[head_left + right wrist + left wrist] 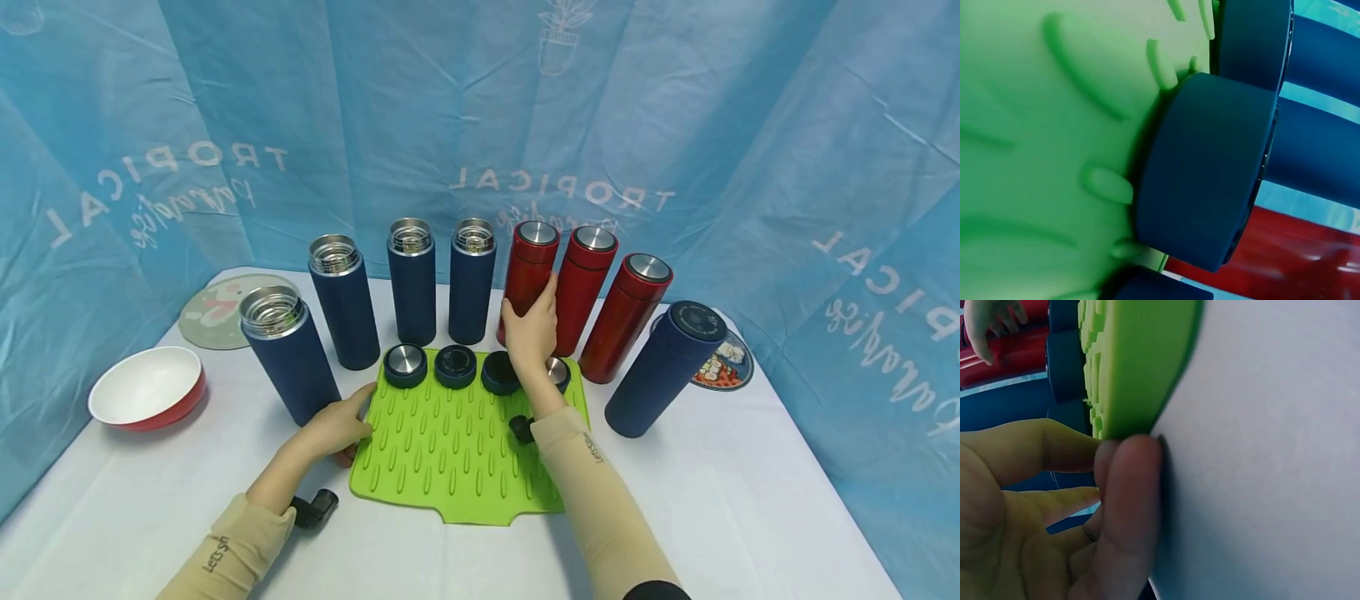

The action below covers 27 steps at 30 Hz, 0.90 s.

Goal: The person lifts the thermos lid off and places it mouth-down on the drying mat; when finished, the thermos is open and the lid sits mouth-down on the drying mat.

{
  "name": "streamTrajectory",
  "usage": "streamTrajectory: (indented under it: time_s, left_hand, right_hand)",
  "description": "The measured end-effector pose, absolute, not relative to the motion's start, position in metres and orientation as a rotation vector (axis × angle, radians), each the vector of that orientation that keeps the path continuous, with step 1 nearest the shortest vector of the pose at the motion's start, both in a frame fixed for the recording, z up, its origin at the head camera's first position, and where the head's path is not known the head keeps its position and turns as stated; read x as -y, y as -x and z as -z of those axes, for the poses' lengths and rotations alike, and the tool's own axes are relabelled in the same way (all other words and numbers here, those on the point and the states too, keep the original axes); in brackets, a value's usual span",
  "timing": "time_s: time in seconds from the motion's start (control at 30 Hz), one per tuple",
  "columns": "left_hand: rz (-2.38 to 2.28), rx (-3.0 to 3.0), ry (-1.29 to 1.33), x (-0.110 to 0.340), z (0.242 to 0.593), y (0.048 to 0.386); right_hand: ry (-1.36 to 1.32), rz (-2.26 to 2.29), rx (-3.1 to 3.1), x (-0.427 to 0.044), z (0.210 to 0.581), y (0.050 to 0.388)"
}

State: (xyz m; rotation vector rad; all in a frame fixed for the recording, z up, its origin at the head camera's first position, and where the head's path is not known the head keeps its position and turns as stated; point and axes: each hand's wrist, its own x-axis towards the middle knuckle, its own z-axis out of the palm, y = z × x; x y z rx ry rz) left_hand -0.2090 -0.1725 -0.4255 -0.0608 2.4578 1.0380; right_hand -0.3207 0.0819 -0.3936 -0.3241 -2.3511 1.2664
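Observation:
My left hand (pixel 333 429) is at the left edge of a green ribbed silicone mat (pixel 457 450), its fingertips pinching the rim, as the left wrist view also shows up close. Several dark blue thermos lids (pixel 455 367) lie in a row along the mat's far edge. My right hand (pixel 532 333) reaches over them to the leftmost red thermos (pixel 528 267), with thumb and fingers spread before its body. The right wrist view shows a lid (pixel 1207 172) on the mat but not the hand. Two more capped red thermoses (pixel 588 283) (pixel 626 317) stand beside it.
Several lidless dark blue thermoses (pixel 412 292) stand at the back and left. A capped blue thermos (pixel 663 371) stands at the right, before a patterned round mat (pixel 723 367). A red-and-white bowl (pixel 150 387) and a pale round mat (pixel 225 312) are at the left.

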Motion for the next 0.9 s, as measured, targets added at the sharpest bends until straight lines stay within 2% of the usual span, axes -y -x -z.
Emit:
streamTrajectory:
  time_s: [0.9]
  left_hand:
    - [-1.063,-2.448,0.055,0.173,0.425,0.208]
  right_hand:
    - [0.423,-1.171,2.303,-0.073,0.399,0.343]
